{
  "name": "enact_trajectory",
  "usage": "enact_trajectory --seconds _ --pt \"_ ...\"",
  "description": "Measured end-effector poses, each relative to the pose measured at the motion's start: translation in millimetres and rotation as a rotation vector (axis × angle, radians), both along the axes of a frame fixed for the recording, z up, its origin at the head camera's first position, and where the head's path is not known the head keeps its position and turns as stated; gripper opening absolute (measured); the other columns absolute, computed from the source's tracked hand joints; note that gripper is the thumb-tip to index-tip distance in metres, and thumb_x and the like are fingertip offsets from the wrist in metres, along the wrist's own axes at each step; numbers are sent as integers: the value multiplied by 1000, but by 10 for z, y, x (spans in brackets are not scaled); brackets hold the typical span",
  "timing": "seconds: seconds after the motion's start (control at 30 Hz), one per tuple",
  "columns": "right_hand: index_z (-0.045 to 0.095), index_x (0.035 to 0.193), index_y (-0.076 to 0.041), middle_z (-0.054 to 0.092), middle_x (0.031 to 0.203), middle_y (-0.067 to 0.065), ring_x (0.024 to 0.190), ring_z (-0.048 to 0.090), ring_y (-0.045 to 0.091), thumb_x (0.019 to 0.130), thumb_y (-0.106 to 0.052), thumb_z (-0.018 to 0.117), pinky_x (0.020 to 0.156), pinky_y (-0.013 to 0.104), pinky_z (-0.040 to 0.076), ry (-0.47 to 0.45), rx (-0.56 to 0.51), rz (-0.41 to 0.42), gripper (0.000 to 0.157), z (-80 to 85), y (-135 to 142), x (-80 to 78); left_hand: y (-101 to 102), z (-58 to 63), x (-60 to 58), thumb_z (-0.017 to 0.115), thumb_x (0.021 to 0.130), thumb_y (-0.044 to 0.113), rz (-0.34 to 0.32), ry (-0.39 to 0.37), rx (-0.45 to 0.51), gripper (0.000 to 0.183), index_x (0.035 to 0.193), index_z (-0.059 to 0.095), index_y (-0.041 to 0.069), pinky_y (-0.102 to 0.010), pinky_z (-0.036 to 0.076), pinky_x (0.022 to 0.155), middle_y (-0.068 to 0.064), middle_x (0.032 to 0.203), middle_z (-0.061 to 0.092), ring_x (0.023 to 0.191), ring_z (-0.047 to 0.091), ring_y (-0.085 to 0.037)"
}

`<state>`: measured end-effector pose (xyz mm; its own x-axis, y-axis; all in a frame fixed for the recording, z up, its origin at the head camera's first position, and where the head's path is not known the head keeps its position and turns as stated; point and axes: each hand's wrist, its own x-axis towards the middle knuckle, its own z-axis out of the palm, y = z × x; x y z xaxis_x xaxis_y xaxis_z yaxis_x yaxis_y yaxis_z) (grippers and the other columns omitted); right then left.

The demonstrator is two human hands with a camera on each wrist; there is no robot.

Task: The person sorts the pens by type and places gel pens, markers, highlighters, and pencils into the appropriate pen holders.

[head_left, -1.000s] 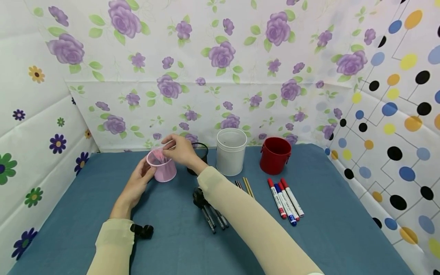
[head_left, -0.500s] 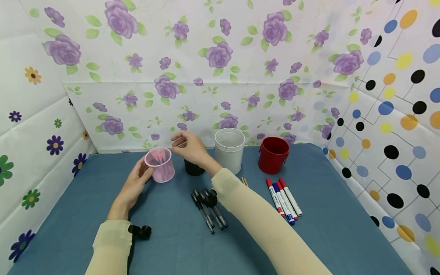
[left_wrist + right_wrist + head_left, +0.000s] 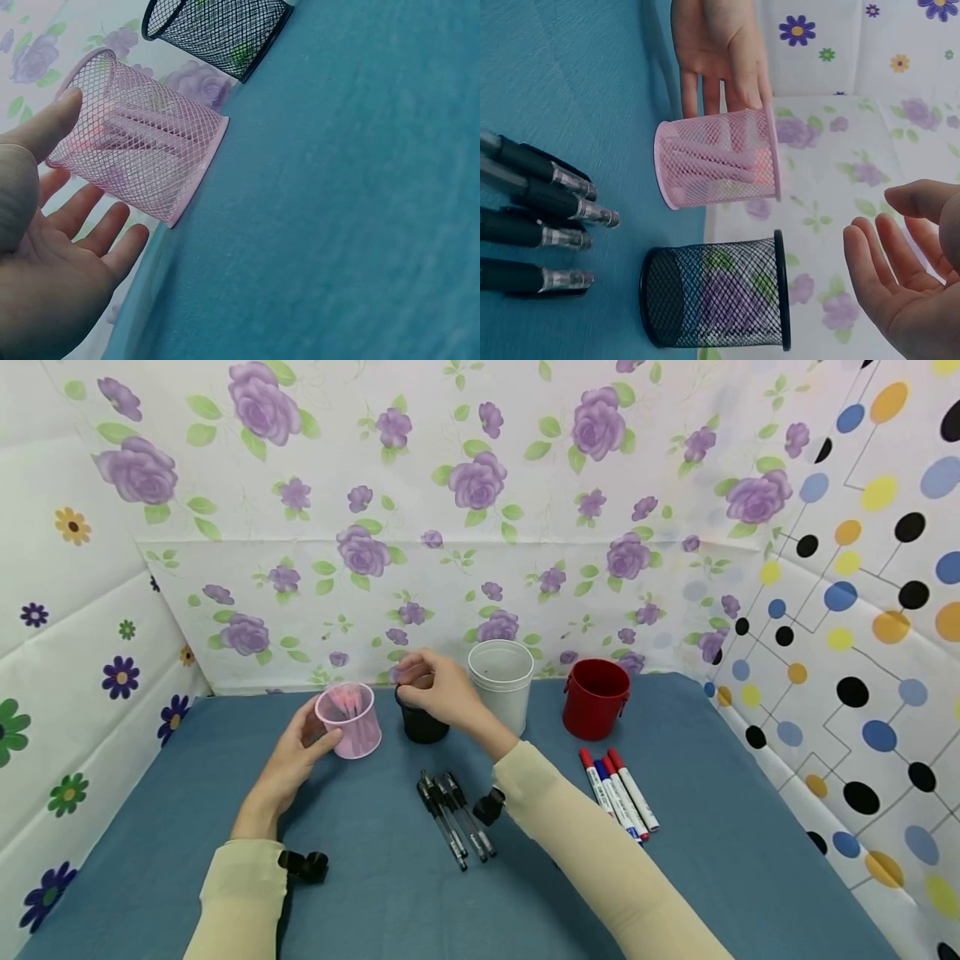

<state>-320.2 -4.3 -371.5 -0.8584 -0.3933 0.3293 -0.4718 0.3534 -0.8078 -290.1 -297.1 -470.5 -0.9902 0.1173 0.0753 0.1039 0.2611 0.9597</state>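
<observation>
My left hand (image 3: 288, 760) holds a pink mesh pen cup (image 3: 358, 731) at the left, with the thumb near its rim and the fingers at its far side. The cup stands upright, and several slim pink-topped sticks (image 3: 347, 700) lean inside it; their exact kind is unclear. Over the black mesh pen cup (image 3: 716, 296) hovers my right hand (image 3: 444, 693), fingers loosely bent with nothing between them. In the right wrist view that hand is apart from the black cup's rim. Several black-capped pens (image 3: 452, 818) lie on the blue cloth in front.
A white cup (image 3: 501, 689) and a red cup (image 3: 596, 700) stand along the back. Red and blue markers (image 3: 618, 793) lie at the right, partly behind the right sleeve (image 3: 600, 843). Patterned cloth walls (image 3: 480, 568) enclose the blue-covered table (image 3: 360, 893).
My right hand has drawn away from the pink cup and moved right, over the black cup. The left hand has stayed at the pink cup.
</observation>
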Motion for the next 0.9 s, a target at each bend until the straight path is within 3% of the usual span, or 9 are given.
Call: enact_trajectory --seconds 0.23,0.43,0.67,0.9 --pt "69 125 -5 74 109 6 96 72 21 99 -12 77 88 34 59 7 -32 -12 29 -40 190 135 -24 90 18 70 106 32 19 10 -1 94 173 5 21 -69 21 124 -20 176 16 161 16 -41" --pt "69 127 -11 73 112 5 99 71 21 101 -13 75 88 36 60 -16 -43 -30 27 -86 411 236 -22 164 30 70 105 29 21 35 -5 96 173 3 20 -67 22 125 -17 177 16 162 16 -39" --pt "71 127 -13 73 112 4 101 73 21 99 -15 77 89 41 62 -58 -94 -88 28 -89 691 371 24 326 73 69 106 21 27 96 -17 92 173 7 19 -64 20 126 -19 176 16 162 16 -39" --pt "71 126 -9 75 112 6 100 75 21 98 -13 78 90 40 62 -15 -74 -121 29 -176 891 437 100 490 126 70 106 24 17 133 -47 91 173 10 23 -66 23 124 -17 176 17 161 19 -41"
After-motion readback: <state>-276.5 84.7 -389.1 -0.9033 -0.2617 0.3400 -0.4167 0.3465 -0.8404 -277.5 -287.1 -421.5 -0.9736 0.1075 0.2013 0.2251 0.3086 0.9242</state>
